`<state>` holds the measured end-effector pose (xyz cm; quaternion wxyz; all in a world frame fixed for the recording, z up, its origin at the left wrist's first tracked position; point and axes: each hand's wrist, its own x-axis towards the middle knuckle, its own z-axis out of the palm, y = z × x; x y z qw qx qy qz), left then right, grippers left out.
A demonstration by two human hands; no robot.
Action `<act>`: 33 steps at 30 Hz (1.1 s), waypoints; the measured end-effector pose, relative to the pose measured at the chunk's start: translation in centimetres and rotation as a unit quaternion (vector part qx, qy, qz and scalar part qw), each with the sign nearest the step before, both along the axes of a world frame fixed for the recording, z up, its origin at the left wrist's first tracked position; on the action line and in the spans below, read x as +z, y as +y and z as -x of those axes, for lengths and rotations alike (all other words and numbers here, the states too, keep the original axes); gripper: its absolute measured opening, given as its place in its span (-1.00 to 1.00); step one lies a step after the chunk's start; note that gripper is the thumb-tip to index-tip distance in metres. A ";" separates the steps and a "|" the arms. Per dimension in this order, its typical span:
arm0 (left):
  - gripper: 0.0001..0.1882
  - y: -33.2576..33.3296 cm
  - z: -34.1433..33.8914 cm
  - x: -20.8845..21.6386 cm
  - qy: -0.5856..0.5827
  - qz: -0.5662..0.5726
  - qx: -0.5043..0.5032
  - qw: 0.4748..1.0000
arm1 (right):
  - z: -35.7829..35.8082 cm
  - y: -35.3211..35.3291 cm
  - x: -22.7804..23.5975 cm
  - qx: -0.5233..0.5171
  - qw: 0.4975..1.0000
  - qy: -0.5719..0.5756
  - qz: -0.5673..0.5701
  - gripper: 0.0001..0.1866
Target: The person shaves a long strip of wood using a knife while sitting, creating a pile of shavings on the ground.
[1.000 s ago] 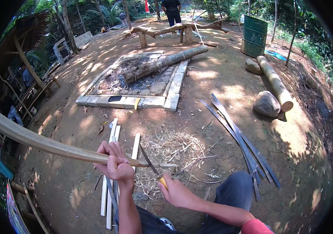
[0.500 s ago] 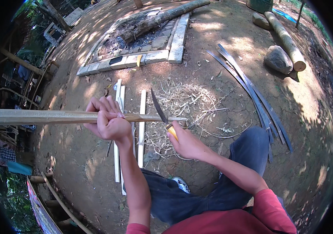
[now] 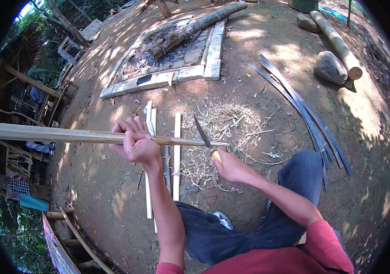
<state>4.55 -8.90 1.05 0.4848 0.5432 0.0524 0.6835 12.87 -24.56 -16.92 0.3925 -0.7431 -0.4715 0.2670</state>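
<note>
My left hand (image 3: 135,141) grips a long pale bamboo strip (image 3: 58,134) that runs level from the far left to just past the knife. My right hand (image 3: 231,166) is closed on the yellow handle of a knife (image 3: 203,132). Its dark blade points up and away and meets the strip's right end. Below the hands lie several split bamboo slats (image 3: 176,155) on the dirt. A heap of pale shavings (image 3: 231,123) spreads behind the blade.
A stone-edged fire pit (image 3: 190,73) with a charred log (image 3: 195,27) lies ahead. Dark long strips (image 3: 300,109) lie at the right, beside a rock (image 3: 330,67) and a pale log (image 3: 336,43). Wooden frames and poles stand at the left.
The view has tilted further down toward my lap. The bamboo strip has swung from slanting to level, and the knife blade now sits at its right end.
</note>
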 end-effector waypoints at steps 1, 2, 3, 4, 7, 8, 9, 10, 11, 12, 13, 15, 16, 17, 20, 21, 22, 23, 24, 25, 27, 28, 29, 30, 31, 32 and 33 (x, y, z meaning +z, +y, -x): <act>-0.84 -0.1 -0.1 0.2 0.000 0.001 -0.001 1.000 | 0.9 -0.5 2.4 -0.012 1.000 0.011 -0.021 -0.73; -0.84 -0.4 -0.4 0.0 0.003 0.007 -0.005 1.000 | 1.8 -1.2 4.5 -0.027 0.999 0.025 -0.038 -0.73; -0.84 -0.7 -0.5 0.0 0.008 0.008 0.002 1.000 | 2.3 -1.7 6.0 -0.007 0.999 0.015 -0.035 -0.76; -0.84 -1.2 -0.9 0.0 0.013 0.010 0.003 1.000 | 2.6 -1.8 6.4 -0.008 0.999 0.031 -0.022 -0.76; -0.85 -1.9 -0.7 0.3 0.019 0.019 -0.016 1.000 | 3.5 -1.9 6.7 -0.006 0.998 0.054 -0.013 -0.75; -0.85 -2.0 -0.4 0.3 0.018 0.023 -0.025 0.999 | 3.7 -1.9 6.6 -0.003 0.999 0.042 -0.025 -0.75; -0.85 -2.1 0.0 0.6 0.011 0.010 -0.039 0.999 | 3.8 -1.8 6.6 0.006 0.999 0.026 -0.040 -0.75; -0.85 -2.2 -0.6 0.7 0.015 0.004 -0.030 0.999 | 2.8 -1.5 3.1 -0.039 0.998 -0.051 -0.027 -0.76; -0.85 -2.6 -1.4 0.3 0.016 0.006 -0.027 0.999 | 1.3 -1.4 -3.6 -0.088 0.988 -0.130 -0.004 -0.77; -0.85 -2.1 -1.6 0.4 0.015 -0.006 -0.014 1.000 | 0.4 -0.5 -3.6 -0.129 0.969 -0.209 0.004 -0.78; -0.86 -1.6 -1.6 0.3 -0.004 0.016 -0.017 1.000 | 0.2 -0.1 -3.6 -0.100 0.987 -0.124 0.036 -0.76; -0.86 -0.7 -1.2 0.2 0.006 0.017 -0.004 1.000 | 0.7 0.5 -2.7 -0.031 0.992 0.052 0.107 -0.72; -0.86 -0.3 -0.7 -0.1 0.013 0.023 0.006 1.000 | 0.7 0.4 -3.0 -0.036 0.995 0.047 0.075 -0.70; -0.87 0.2 -0.8 -0.3 0.021 0.011 0.005 1.000 | 0.3 0.2 -3.7 -0.041 0.997 0.042 0.043 -0.68; -0.86 -0.1 -1.1 0.2 0.018 -0.012 -0.007 1.000 | 1.2 0.1 -1.2 -0.038 0.996 0.081 -0.008 -0.65; -0.86 0.2 -1.0 -0.1 -0.001 -0.012 -0.001 1.000 | 1.9 -0.6 1.7 -0.035 0.996 0.082 0.009 -0.66; -0.86 0.1 -0.9 -0.1 0.008 -0.007 -0.003 1.000 | 2.4 -1.2 3.5 -0.033 0.995 0.086 0.030 -0.67; -0.86 -0.4 -1.0 0.1 0.017 0.000 -0.005 1.000 | 2.6 -1.5 4.1 -0.021 0.997 0.072 0.017 -0.71; -0.85 -0.8 -1.0 0.3 0.024 0.005 -0.007 1.000 | 2.8 -1.7 4.8 -0.016 0.999 0.046 0.003 -0.73; -0.85 -1.0 -0.8 0.4 0.022 0.009 -0.014 1.000 | 3.2 -1.8 5.4 -0.010 1.000 0.020 -0.012 -0.75; -0.84 -1.6 -0.4 0.5 0.015 0.017 -0.030 0.999 | 3.7 -1.7 4.4 -0.014 0.997 -0.032 -0.062 -0.81; -0.84 -1.9 -0.9 0.3 0.017 0.012 -0.030 0.999 | 2.9 -1.4 0.4 -0.058 0.993 -0.101 -0.033 -0.81; -0.84 -2.4 -1.6 -0.2 0.019 0.015 -0.034 0.999 | 1.6 -1.8 -5.4 -0.104 0.980 -0.170 0.004 -0.82; -0.84 -2.0 -1.6 0.3 0.021 -0.004 -0.028 0.999 | 0.7 -0.7 -4.8 -0.144 0.961 -0.237 0.018 -0.81; -0.84 -1.7 -1.2 0.2 0.018 0.008 -0.025 0.999 | 1.0 0.0 -4.1 -0.083 0.986 -0.047 0.138 -0.75; -0.84 -1.6 -1.2 0.5 0.010 0.004 -0.035 0.999 | 0.3 0.2 -3.4 -0.074 0.989 -0.027 0.125 -0.73; -0.84 -1.8 -1.2 0.8 0.004 0.003 -0.040 0.999 | -0.4 0.3 -2.9 -0.059 0.992 -0.006 0.115 -0.70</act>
